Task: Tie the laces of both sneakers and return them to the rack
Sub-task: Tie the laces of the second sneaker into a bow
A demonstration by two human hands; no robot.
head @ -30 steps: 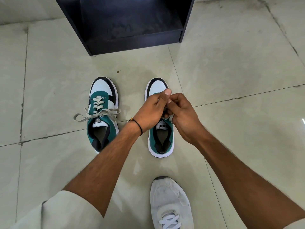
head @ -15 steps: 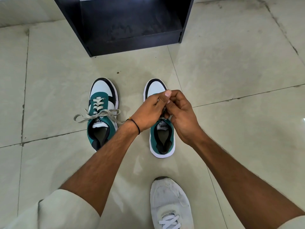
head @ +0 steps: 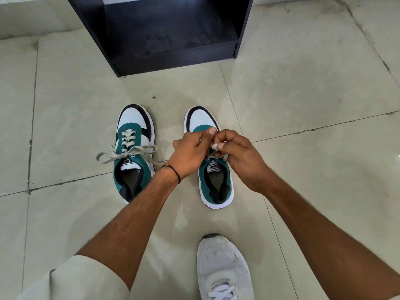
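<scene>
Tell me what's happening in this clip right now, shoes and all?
A person is bent over two green-and-white sneakers on the tiled floor. Both hands, left hand and right hand, pinch the laces of the right-side sneaker, mid-tying. The left-side sneaker already carries a bow. The dark rack beyond holds neither sneaker.

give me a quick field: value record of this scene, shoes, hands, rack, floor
left sneaker: on the floor, laces in a bow, ends spread sideways
right sneaker: on the floor beside it, apart, laces being worked
left hand: over the right sneaker, pinching lace
right hand: pinching lace at the fingertips
rack: dark, open shelf, no shoes visible inside
worn white shoe: near bottom edge
floor: pale tiles
</scene>
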